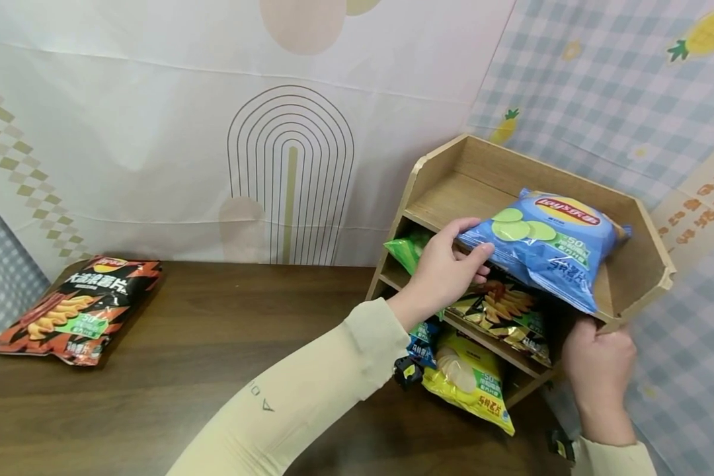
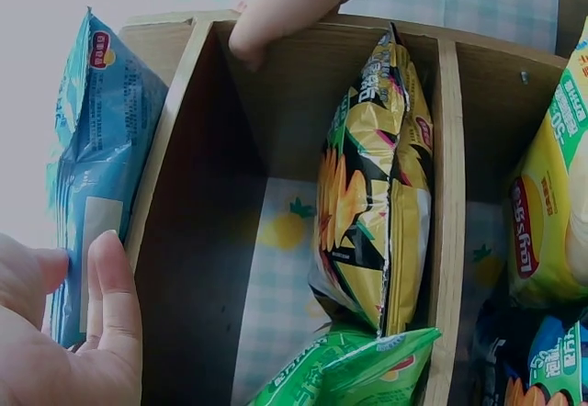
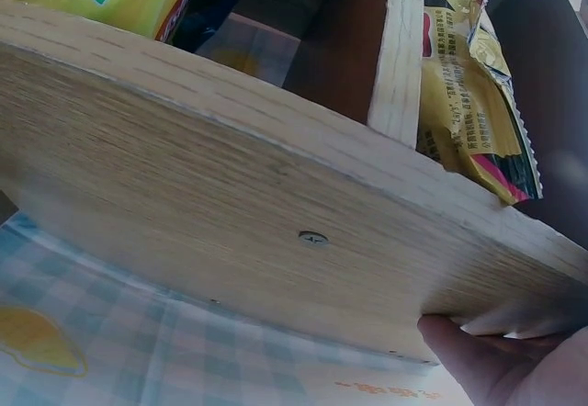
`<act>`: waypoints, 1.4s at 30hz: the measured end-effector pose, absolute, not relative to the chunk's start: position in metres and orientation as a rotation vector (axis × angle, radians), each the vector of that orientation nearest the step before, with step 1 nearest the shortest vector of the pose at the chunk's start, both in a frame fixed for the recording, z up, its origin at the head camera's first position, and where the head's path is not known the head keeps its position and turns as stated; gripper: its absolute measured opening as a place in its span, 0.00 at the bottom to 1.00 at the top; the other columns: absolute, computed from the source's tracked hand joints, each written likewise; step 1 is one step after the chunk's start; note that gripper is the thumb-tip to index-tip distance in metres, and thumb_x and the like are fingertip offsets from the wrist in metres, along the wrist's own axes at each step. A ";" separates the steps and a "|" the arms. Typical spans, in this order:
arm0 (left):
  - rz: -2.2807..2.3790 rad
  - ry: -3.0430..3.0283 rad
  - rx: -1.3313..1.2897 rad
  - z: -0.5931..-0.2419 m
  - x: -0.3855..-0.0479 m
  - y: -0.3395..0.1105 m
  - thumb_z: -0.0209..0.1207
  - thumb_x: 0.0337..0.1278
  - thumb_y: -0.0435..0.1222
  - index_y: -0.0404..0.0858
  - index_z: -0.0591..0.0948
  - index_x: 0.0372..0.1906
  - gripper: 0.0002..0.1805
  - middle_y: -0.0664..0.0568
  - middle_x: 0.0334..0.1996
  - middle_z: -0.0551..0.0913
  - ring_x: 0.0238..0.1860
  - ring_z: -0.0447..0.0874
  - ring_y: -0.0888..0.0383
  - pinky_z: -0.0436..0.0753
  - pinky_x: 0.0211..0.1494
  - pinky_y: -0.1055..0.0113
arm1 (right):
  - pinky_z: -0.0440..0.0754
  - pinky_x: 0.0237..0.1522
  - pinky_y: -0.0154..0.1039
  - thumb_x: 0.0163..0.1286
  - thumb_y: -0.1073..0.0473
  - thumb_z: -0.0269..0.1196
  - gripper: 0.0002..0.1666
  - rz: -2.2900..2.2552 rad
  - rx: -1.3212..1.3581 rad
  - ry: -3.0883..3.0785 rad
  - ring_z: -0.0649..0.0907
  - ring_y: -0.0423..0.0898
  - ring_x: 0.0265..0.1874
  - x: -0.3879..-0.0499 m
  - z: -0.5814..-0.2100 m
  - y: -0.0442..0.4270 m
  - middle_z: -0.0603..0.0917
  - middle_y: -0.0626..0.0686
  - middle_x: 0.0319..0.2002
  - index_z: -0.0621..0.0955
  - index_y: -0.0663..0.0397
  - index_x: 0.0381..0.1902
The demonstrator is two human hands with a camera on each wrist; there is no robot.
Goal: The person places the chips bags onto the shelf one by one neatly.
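A blue bag of Lay's chips (image 1: 547,238) lies on the top board of a small wooden shelf (image 1: 482,187), its near end overhanging the front edge. My left hand (image 1: 446,268) pinches that near end at its left corner; in the left wrist view the thumb and fingers sit on either side of the bag (image 2: 108,149). My right hand (image 1: 601,377) grips the shelf's right side panel below the top board. The left wrist view shows part of that right hand (image 2: 299,6) over the panel's edge; in the right wrist view the fingers are partly hidden.
In the middle tier sit a black-and-gold chip bag (image 1: 506,311) and a green bag (image 1: 406,250). A yellow bag (image 1: 470,387) and a dark blue bag (image 1: 422,344) occupy the lower tier. A black-and-orange chip bag (image 1: 83,311) lies at the left of the wooden table (image 1: 244,324).
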State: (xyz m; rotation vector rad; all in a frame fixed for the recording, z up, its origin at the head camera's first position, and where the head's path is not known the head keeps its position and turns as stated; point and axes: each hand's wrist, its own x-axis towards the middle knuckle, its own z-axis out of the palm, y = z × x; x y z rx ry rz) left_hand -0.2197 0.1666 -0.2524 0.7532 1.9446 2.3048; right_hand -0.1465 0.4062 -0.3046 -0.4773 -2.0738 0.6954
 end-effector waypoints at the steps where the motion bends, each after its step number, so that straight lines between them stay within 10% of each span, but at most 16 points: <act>1: 2.300 1.950 0.759 -0.253 -0.219 0.166 0.58 0.67 0.41 0.53 0.69 0.66 0.25 0.53 0.36 0.81 0.29 0.84 0.62 0.83 0.32 0.70 | 0.59 0.30 0.70 0.67 0.58 0.46 0.20 0.697 -0.478 -2.074 0.70 0.83 0.37 -0.147 -0.304 0.406 0.74 0.84 0.34 0.72 0.75 0.35; 16: 2.268 1.939 0.886 -0.245 -0.219 0.178 0.61 0.64 0.36 0.42 0.74 0.56 0.17 0.58 0.47 0.76 0.37 0.82 0.68 0.83 0.37 0.72 | 0.58 0.28 0.69 0.67 0.59 0.48 0.17 0.651 -0.345 -2.043 0.71 0.78 0.31 -0.148 -0.309 0.405 0.76 0.78 0.34 0.73 0.70 0.27; 42: 1.943 2.249 1.178 -0.284 -0.207 0.119 0.56 0.68 0.43 0.46 0.72 0.62 0.20 0.58 0.56 0.75 0.44 0.79 0.69 0.80 0.45 0.74 | 0.62 0.31 0.70 0.65 0.58 0.45 0.23 0.767 -0.461 -2.111 0.74 0.74 0.37 -0.144 -0.303 0.406 0.76 0.80 0.43 0.75 0.74 0.44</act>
